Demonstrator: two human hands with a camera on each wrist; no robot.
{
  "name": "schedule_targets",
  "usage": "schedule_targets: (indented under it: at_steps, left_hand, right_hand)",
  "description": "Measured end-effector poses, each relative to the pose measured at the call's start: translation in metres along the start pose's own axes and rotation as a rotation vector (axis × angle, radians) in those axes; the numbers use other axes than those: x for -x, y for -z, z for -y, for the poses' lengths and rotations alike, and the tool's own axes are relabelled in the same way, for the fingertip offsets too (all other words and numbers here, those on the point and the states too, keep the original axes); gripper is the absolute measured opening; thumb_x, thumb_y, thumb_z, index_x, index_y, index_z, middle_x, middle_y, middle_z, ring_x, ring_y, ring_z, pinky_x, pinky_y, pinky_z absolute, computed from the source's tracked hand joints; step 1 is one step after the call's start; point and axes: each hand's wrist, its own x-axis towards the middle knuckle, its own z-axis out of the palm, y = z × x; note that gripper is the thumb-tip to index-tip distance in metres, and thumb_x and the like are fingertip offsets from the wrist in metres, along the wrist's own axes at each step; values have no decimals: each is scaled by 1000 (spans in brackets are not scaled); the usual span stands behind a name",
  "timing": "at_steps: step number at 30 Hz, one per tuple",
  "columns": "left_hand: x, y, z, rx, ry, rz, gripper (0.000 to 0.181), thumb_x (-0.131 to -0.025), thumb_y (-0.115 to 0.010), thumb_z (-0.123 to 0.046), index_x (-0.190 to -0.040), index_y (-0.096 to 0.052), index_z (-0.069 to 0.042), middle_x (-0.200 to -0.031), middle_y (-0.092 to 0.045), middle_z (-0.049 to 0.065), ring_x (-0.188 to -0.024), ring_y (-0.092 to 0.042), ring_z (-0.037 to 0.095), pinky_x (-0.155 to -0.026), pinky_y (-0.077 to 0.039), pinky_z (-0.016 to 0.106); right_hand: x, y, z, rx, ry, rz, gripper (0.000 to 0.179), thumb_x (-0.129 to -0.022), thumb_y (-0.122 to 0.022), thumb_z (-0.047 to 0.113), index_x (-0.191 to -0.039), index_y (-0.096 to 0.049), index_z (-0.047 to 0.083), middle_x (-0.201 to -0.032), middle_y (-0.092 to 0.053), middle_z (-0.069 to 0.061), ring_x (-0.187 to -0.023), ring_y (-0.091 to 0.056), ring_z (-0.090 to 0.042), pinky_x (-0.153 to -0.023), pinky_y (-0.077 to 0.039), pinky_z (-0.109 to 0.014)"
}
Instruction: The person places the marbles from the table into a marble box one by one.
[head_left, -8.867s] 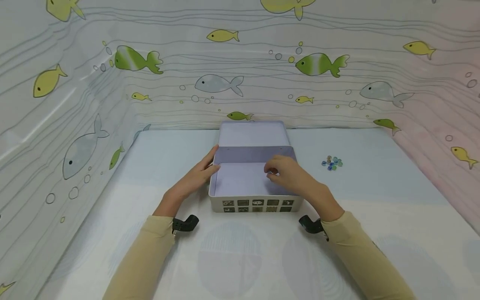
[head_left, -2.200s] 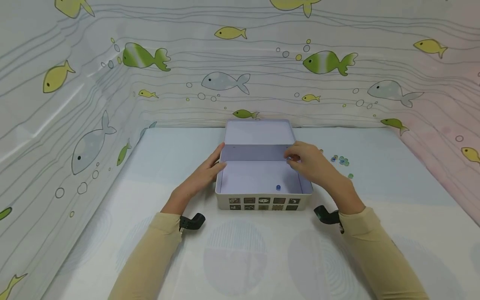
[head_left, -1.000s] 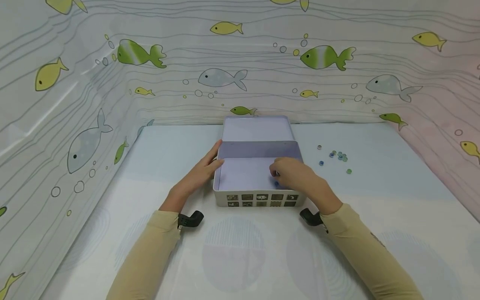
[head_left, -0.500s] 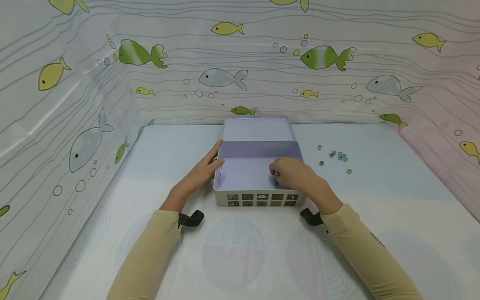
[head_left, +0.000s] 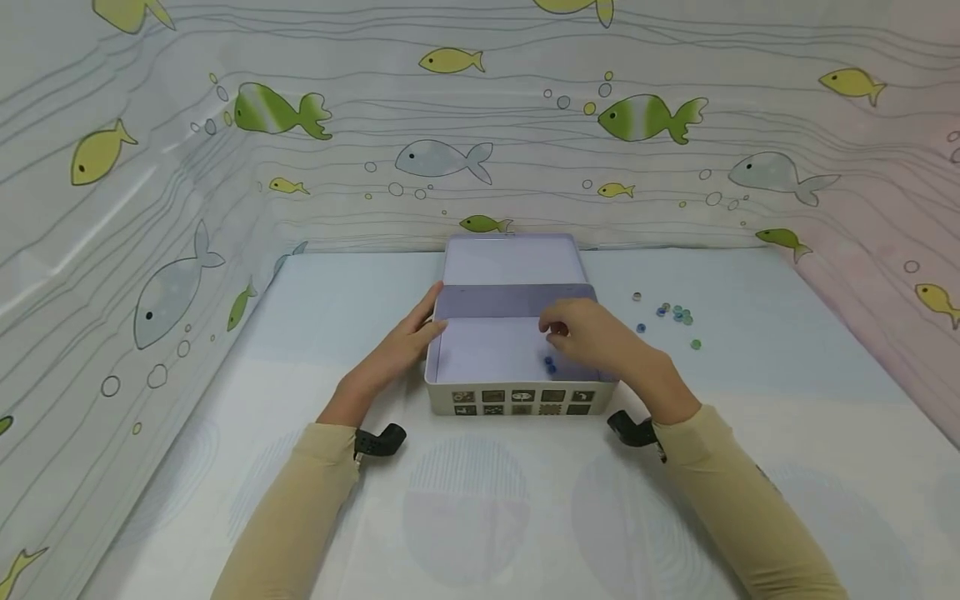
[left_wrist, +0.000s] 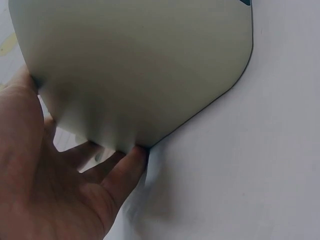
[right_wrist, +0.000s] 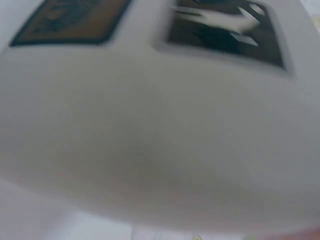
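Note:
An opened tin box (head_left: 522, 398) with a lilac inside stands on the table, small square pictures along its front. My left hand (head_left: 401, 346) grips its left wall, thumb at the rim; in the left wrist view, that hand's fingers (left_wrist: 125, 172) lie against the outside of the wall. Two blue glass marbles (head_left: 551, 365) lie close together on the box floor. Just above them hovers my right hand (head_left: 588, 333), its fingers loosely bent with nothing visible between them. Blurred, the box's front wall (right_wrist: 150, 125) fills the right wrist view.
Several more glass marbles (head_left: 678, 314) lie scattered on the table right of the box, a green one (head_left: 696, 344) nearest. The raised lid (head_left: 513, 260) leans back toward a fish-patterned sheet (head_left: 525, 125).
My right hand has brought a second blue marble into the box, let go, and risen slightly, uncovering the pair. Earlier the table marbles sat in one tight cluster. My left hand stays put.

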Motion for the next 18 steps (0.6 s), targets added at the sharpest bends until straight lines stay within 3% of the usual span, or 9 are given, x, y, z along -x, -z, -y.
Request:
schedule_targets:
  at_steps: [7, 18]
  left_hand:
    - [-2, 1, 1, 8, -8, 6, 66, -107, -41, -39, -158, 1, -43, -168, 1, -9, -156, -7, 29, -123, -20, 55]
    - [-2, 1, 1, 27, -2, 10, 66, -108, -41, -34, -159, 0, -41, -169, 0, -3, -155, -10, 34, -117, -29, 60]
  right_hand:
    - [4, 18, -7, -13, 3, -77, 19, -92, -62, 2, -108, -73, 1, -103, -72, -11, -94, -66, -23, -83, -56, -39]
    - [15, 37, -29, -7, -83, -199, 20, -92, -59, -1, -106, -73, 0, -100, -70, -12, -95, -64, -27, -86, -54, -44]
